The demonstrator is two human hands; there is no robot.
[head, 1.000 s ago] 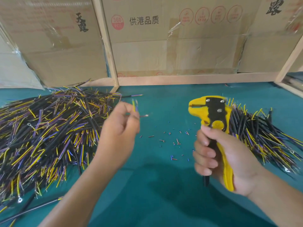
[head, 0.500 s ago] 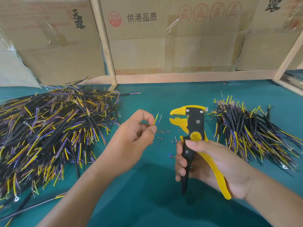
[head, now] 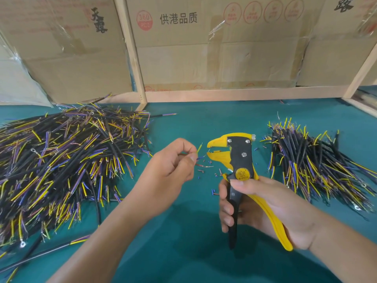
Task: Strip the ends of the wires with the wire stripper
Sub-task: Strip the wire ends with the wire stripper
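My left hand [head: 173, 170] pinches a short wire [head: 199, 150] whose yellow, blue and bare copper ends fan out to the right of my fingertips. My right hand [head: 263, 205] grips the handles of a yellow and black wire stripper [head: 238, 158], held upright with its beak-shaped jaws parted and pointing left. The wire ends sit just left of the jaws, a small gap away from them. A big heap of black cables with yellow and purple ends [head: 61, 160] lies at the left. A smaller heap [head: 312, 164] lies at the right.
Small bits of stripped insulation [head: 212, 174] are scattered on the teal table [head: 193, 252] between my hands. One loose black cable [head: 40, 254] lies at the lower left. Cardboard boxes [head: 214, 48] behind a wooden frame [head: 224, 94] close off the back.
My right hand brought the stripper down and left toward the centre. My left hand moved right and lower with the wire, so the wire ends now sit just before the jaws.
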